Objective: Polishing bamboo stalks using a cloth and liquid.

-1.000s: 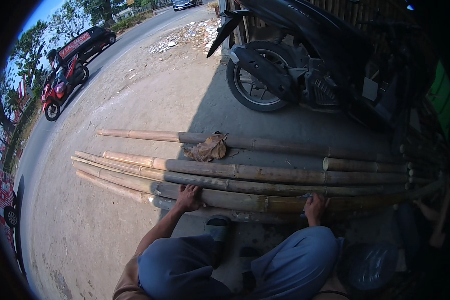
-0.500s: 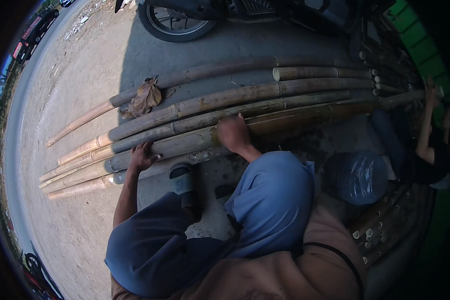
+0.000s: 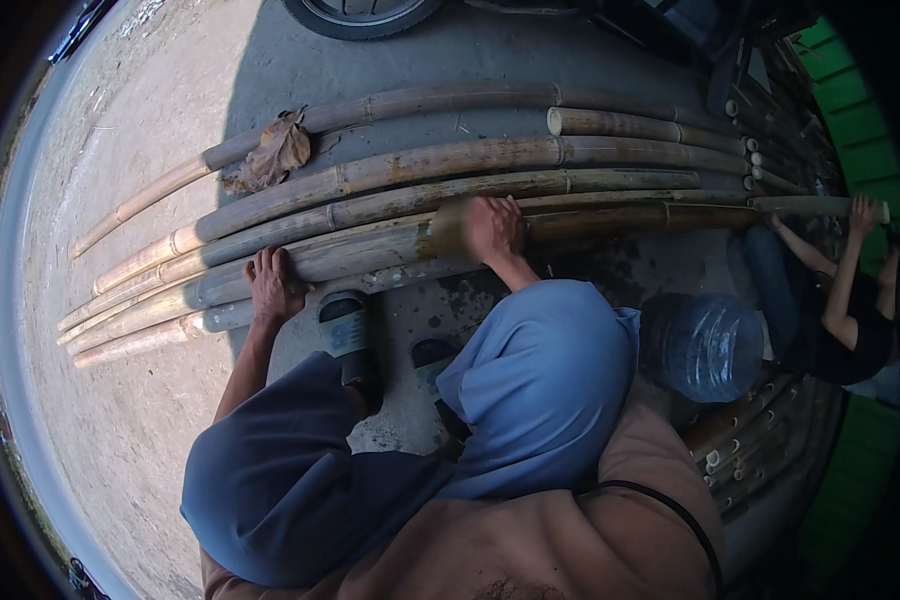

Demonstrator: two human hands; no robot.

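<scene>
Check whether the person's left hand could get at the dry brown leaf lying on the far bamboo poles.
Probably yes, with a stretch: the left hand rests on a near pole, and only bare bamboo poles lie between it and the dry brown leaf.

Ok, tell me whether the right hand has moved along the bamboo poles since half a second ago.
Cannot tell for sure: the camera swung. The right hand rests on the same bamboo poles, about as far right of the dry leaf as before.

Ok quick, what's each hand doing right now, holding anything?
Left hand: open, palm down on the long tan bamboo pole, not gripping.
Right hand: pressed on the same pole; grip cannot be told.
</scene>
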